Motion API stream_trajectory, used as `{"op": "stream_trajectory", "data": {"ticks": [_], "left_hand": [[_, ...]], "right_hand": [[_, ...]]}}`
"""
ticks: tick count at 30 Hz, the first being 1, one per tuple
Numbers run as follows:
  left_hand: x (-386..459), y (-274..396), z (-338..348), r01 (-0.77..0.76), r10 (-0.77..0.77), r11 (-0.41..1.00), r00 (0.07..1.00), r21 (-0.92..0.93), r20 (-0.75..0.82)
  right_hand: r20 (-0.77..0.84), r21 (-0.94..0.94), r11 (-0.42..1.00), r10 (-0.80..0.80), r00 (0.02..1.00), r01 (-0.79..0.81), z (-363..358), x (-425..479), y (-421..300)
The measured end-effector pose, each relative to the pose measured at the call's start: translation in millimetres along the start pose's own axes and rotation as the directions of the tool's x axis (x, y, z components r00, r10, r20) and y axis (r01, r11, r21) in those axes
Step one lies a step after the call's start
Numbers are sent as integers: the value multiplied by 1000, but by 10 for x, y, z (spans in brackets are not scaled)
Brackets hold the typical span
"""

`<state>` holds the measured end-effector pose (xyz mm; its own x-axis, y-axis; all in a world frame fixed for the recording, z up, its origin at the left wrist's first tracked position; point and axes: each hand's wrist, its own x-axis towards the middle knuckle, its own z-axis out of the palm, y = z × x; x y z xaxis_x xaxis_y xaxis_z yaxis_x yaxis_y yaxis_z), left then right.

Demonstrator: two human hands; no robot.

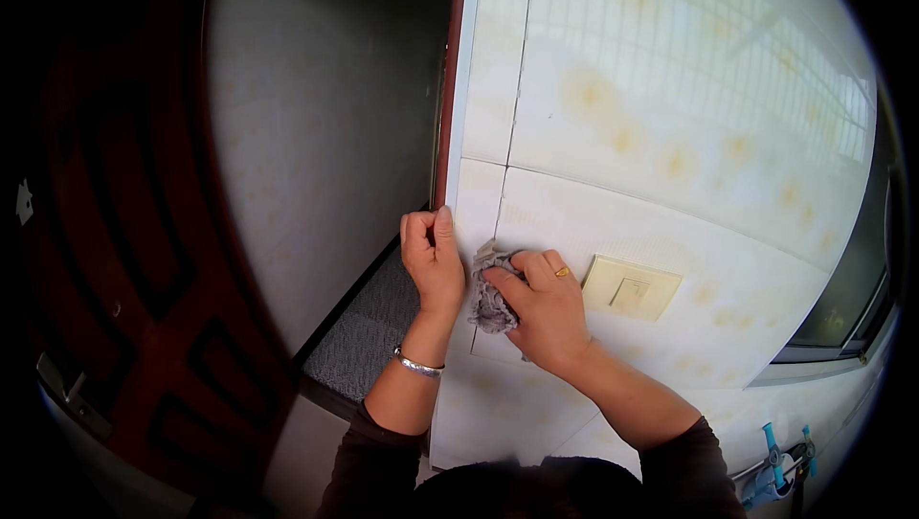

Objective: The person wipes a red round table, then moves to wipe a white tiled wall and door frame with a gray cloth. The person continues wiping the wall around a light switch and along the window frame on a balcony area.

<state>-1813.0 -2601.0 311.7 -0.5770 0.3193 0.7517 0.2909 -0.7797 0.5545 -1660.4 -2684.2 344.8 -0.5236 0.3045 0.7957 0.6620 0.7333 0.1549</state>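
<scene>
My right hand [549, 303], with a gold ring on one finger, grips a crumpled grey cloth [494, 303] and holds it against the tiled wall [574, 210], close to a dark tile joint. Just right of that hand is a cream light switch [632, 288] on the wall. My left hand [434, 257] is at the edge of the doorway, its fingers curled by the red and white door frame [452, 124]. A silver bracelet is on the left wrist. Whether its fingers hold anything cannot be made out.
At the left stands a dark red panelled door [136, 232] with a metal handle [72, 393]. Grey carpet [366, 332] lies inside the doorway. A window [843, 303] is at the far right, and below it are blue-handled cleaning tools [775, 465].
</scene>
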Motion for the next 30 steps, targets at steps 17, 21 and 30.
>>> {"op": "stream_trajectory", "data": {"ticks": [17, 21, 30], "left_hand": [[404, 899, 563, -368, 367, 929, 930, 37, 22], [473, 958, 694, -439, 442, 888, 897, 135, 11], [455, 898, 672, -513, 520, 840, 854, 178, 7]], "right_hand": [[-513, -491, 868, -220, 829, -74, -1015, 945, 808], [-548, -545, 838, -369, 751, 14, -1003, 971, 828], [-264, -589, 733, -572, 777, 340, -973, 1213, 751]]}}
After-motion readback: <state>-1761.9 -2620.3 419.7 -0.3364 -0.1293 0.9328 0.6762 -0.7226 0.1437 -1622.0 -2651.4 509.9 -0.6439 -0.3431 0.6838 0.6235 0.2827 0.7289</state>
